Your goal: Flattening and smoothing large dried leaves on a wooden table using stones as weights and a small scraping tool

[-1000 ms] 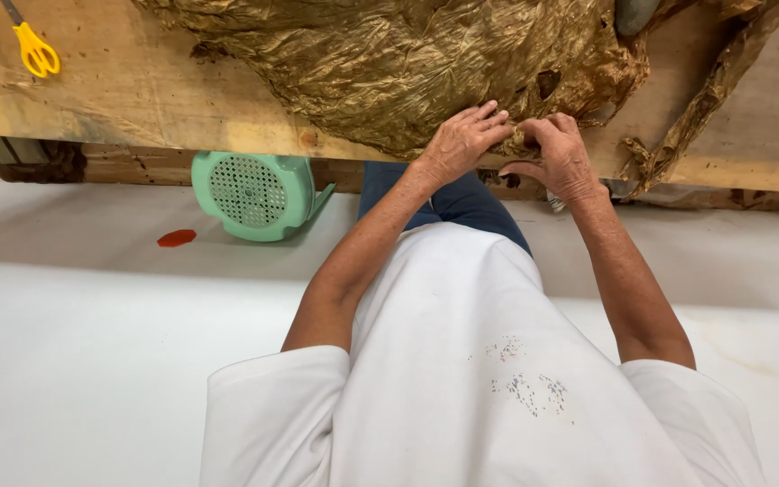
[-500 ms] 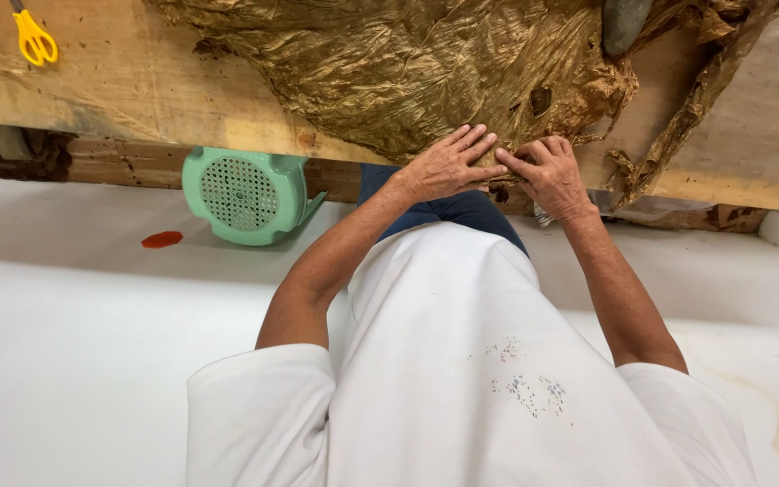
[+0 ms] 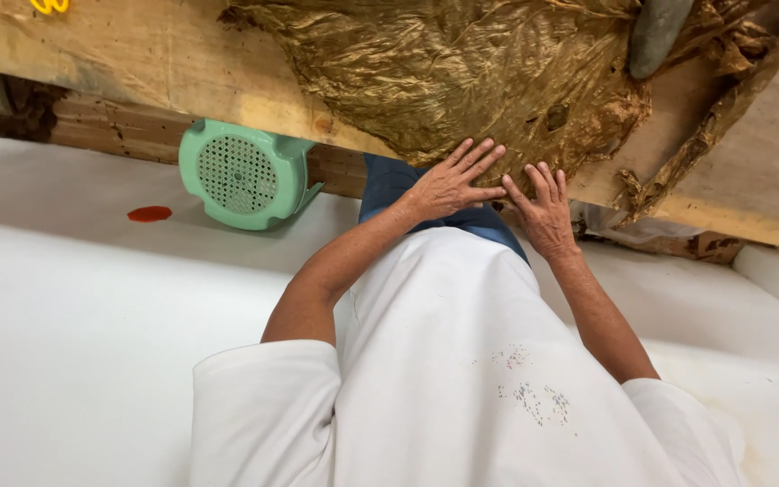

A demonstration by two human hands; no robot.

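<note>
Brown leaf point(image 3: 462, 81) on the desk point(image 3: 137, 63): left hand point(image 3: 448, 185) and right hand point(image 3: 543, 212), pinching before, now press flat and open, holding nothing.

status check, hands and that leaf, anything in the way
Left hand and right hand flat, fingers spread on brown leaf. Leaf spread on wooden board. Grey stone on far edge.

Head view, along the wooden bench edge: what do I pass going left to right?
Yellow scissor handles → red spot on the white floor → mint-green perforated plastic stool → left hand flat on the brown dried leaf → right hand → grey stone.
</note>
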